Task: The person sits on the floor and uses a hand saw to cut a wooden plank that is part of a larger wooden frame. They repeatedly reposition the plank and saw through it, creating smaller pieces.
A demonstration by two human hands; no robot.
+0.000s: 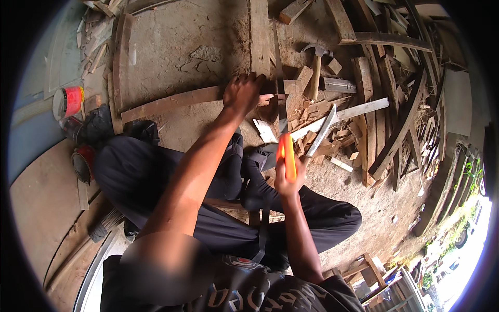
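My right hand (289, 179) is closed around the orange handle (289, 156) of a handsaw. The saw's long dark blade (281, 106) points away from me, across a brown wooden board (176, 102). Just left of the blade, my left hand (243, 94) grips that board, fingers bent over its top. Beyond the hand, a longer plank (259, 36) runs to the far edge, its near end by my knuckles. Beside my right hand lies a knife with a long pale blade (323, 131); its handle end is partly hidden.
A claw hammer (315, 70) rests among offcuts ahead on the right. Stacked timber (371, 114) and scrap pieces cover the right side. Red-labelled cans (73, 100) stand at the left by a wall. My crossed legs (218, 208) are close beneath my arms.
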